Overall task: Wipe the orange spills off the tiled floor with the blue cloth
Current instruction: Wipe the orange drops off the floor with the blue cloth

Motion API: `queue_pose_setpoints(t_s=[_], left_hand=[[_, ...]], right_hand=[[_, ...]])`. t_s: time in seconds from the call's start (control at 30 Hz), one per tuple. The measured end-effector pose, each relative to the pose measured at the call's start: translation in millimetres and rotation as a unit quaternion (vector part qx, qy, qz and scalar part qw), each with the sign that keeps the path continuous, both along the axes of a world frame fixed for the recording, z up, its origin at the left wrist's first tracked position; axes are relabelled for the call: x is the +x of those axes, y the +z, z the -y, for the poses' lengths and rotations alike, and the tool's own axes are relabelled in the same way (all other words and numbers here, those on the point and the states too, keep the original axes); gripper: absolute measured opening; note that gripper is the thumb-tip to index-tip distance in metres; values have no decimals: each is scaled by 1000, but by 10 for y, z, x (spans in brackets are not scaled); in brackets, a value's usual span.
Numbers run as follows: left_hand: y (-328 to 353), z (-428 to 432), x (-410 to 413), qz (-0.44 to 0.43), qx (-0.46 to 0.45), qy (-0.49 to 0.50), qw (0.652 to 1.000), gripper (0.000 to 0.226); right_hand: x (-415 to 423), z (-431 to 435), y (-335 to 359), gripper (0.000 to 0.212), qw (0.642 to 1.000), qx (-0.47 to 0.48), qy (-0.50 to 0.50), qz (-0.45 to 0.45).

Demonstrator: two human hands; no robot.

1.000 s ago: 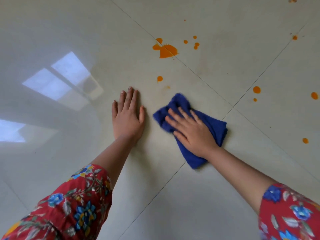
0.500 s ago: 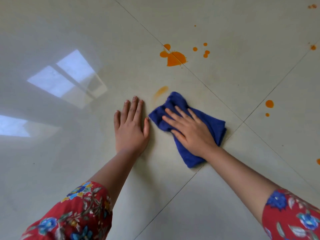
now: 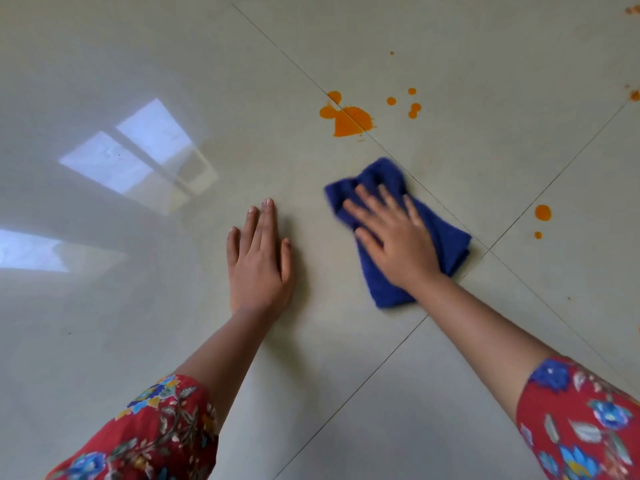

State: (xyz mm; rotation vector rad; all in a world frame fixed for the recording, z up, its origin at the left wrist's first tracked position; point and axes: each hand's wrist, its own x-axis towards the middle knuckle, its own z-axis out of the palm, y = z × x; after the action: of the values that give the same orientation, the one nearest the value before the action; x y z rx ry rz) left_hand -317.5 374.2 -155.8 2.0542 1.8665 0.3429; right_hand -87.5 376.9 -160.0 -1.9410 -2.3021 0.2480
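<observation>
Blue cloth slid right under the flat, spread right hand.

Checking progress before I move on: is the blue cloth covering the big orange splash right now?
No, the blue cloth under the right hand lies apart from the big orange splash, which shows bare.

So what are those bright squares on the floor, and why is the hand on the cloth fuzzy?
Head view: the bright squares are window glare on the shiny tiled floor; the right hand and blue cloth are smeared, likely motion blur; the left hand is sharp.
</observation>
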Motion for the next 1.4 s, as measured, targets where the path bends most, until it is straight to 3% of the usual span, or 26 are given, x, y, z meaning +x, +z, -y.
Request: queue_pose_setpoints(t_s=[0.07,0.13,0.27,0.33,0.47,0.6,0.7,0.77,0.8,0.87,0.97,1.03,1.13,1.2,1.27,1.4], left_hand=[[12,0,3,11,6,6,1000,60],[16,-12,-5,38,17,27,999,59],[-4,-27,-36,96,51,62,992,55],[-12,-23,-34,85,48,55,994,56],[-15,-15,-15,28,31,27,999,57],[-30,-36,-25,7,28,17,999,57],[-31,-19,-42,11,30,11,999,55],[-18,12,-45,7,35,-15,999,53],[-8,27,-36,5,36,-29,999,52],[0,47,-10,1,35,-48,998,52],[-1,43,9,-12,38,-60,997,53],[-10,15,3,-11,40,-64,997,52],[-28,14,-32,1,37,-63,997,50],[-30,30,-40,1,38,-68,997,50],[-35,40,-33,4,37,-68,997,51],[-36,32,-13,10,44,-67,997,50]], right_hand=[[0,-299,10,51,996,5,-91,13],[-322,-488,19,53,995,2,-98,9],[-752,136,0,48,991,9,131,-7],[-425,507,21,48,985,-14,169,-16],[381,246,20,48,1000,-11,-19,1],[8,-401,16,52,989,2,-149,7],[-416,-70,-3,51,1000,19,-5,-3],[-260,427,-17,49,995,3,95,-1],[-56,588,-4,49,996,-5,88,-6],[398,617,7,49,999,-9,-30,-17],[805,100,22,50,977,-2,-214,3],[733,-350,57,50,960,-6,-279,2],[257,-450,42,51,976,-6,-215,-9],[-3,45,3,50,996,2,-86,3],[128,532,5,49,999,-1,-41,-8],[738,290,29,52,965,-16,-263,4]])
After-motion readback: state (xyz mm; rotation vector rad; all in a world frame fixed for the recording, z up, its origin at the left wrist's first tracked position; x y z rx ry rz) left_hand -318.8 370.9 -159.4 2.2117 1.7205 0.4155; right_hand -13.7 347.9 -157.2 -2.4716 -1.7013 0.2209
